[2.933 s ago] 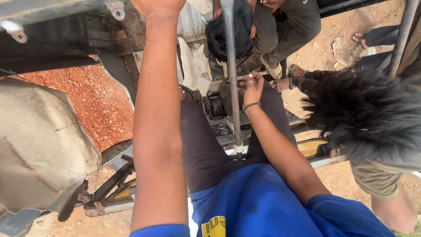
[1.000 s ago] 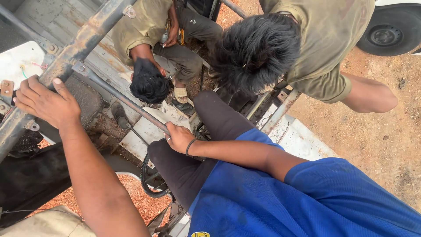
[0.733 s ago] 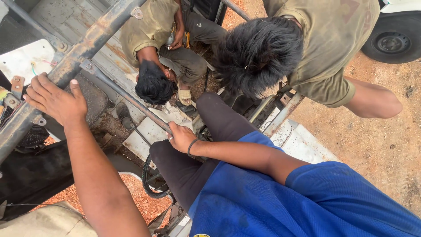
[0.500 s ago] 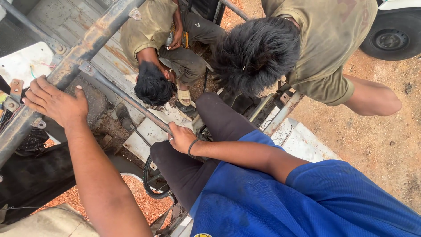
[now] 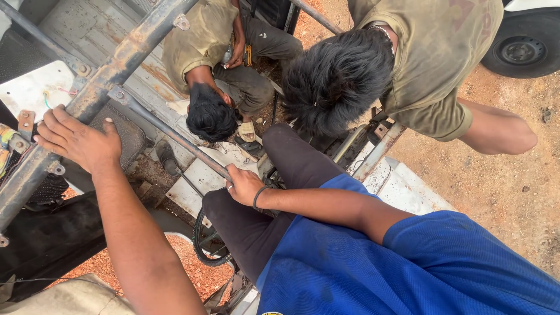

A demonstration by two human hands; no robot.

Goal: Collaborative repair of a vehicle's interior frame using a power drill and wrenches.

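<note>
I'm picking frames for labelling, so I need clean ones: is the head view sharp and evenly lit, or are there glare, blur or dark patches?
Head view: soft daylight, no hard shadows; the left hand on the rusty frame bar and the right hand on the thin rod look sharp; the white panel is bright, nearly washed out; the underside at lower left is too dark to read; straight bars bow slightly toward the edges.

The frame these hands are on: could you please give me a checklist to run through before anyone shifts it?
1. Left hand on rusty bar: ok, fingers wrapped over it.
2. Right hand on thin rod: ok, closed around it.
3. Space under the frame free of people: not ok, a crouching person is below the rod.
4. Second person out of the way: not ok, leaning in close.
5. Bar bolts tight: cannot tell.
</note>
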